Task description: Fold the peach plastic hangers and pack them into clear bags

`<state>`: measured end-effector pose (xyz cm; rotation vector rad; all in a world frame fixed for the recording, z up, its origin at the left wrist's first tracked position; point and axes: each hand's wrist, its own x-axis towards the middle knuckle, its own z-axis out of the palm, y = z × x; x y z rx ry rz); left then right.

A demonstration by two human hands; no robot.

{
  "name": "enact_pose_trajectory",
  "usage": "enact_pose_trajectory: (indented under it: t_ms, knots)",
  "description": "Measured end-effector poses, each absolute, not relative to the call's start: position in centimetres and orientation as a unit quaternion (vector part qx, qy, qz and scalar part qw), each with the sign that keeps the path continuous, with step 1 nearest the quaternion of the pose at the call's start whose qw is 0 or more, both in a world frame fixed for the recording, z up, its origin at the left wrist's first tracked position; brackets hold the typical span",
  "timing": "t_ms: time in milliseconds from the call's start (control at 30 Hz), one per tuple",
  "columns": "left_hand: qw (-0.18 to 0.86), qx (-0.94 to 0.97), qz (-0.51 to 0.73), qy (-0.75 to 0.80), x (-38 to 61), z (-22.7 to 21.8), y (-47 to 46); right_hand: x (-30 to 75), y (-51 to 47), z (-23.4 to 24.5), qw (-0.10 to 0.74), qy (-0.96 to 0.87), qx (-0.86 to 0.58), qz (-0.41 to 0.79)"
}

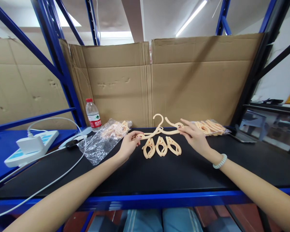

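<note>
A peach plastic folding hanger [160, 129] lies unfolded on the black shelf top [159, 174], hook pointing away from me. My left hand [129, 144] pinches its left arm end, fingers closed. My right hand [194, 137] holds the right arm end between fingers and thumb. Three folded peach hangers [161, 146] lie in a row just in front of it, between my hands.
A crumpled clear plastic bag [99, 143] with peach hangers lies left; another bag of hangers [211, 126] lies right. A water bottle [93, 115], a white power strip with charger [30, 146] and cables sit at left. Cardboard walls stand behind. A dark device [243, 137] lies right.
</note>
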<state>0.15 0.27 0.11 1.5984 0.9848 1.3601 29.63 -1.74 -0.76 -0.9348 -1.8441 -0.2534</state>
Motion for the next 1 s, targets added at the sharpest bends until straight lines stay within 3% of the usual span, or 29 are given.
enact_pose_trajectory:
  t_ms: [467, 733, 933, 1000]
  knots:
    - [0.489, 0.541, 0.593, 0.341, 0.1, 1.2, -0.5, 30.1, -1.2, -0.5, 0.598, -0.590, -0.285, 0.462]
    - [0.521, 0.603, 0.506, 0.331, 1.8, 0.5, -2.6, 26.5, -3.2, -0.8, 0.608, -0.577, -0.242, 0.489]
    - [0.495, 0.638, 0.495, 0.322, 2.3, 0.0, -3.3, 25.2, -4.9, -0.8, 0.434, -0.732, -0.251, 0.462]
    - [0.490, 0.641, 0.497, 0.320, 2.3, 0.0, -3.3, 25.0, -5.1, -0.8, 0.414, -0.752, -0.257, 0.444]
